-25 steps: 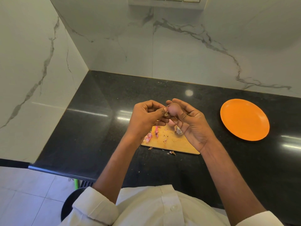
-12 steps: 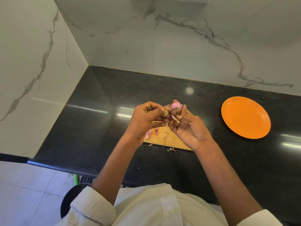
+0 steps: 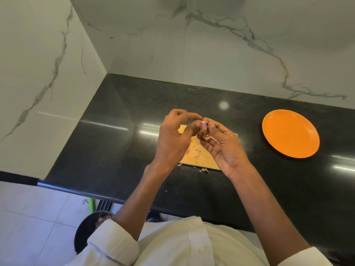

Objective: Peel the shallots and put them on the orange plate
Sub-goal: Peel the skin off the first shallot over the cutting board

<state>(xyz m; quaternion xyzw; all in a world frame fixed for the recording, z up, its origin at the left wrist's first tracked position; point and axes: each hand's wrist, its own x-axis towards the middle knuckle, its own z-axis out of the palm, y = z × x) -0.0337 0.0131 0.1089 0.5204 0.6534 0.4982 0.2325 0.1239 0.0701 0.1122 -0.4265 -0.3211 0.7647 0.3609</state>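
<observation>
Above the wooden cutting board point(image 3: 203, 158), near the middle of the black countertop point(image 3: 119, 131), both hands meet around one shallot point(image 3: 203, 125). The right hand point(image 3: 224, 148) has its fingers curled under and around the shallot, with loose papery skin hanging from it over the palm. The left hand point(image 3: 174, 139) pinches at the shallot's left side with thumb and curled fingers, so each hand is grasping it. Small pink and brown peel scraps point(image 3: 196, 150) lie on the board, and a few more lie on the counter just beside its near edge. The orange plate point(image 3: 291, 133) sits well apart to the right, with nothing on it. A black bin point(image 3: 86, 227) stands on the floor at the near left, below the counter edge
</observation>
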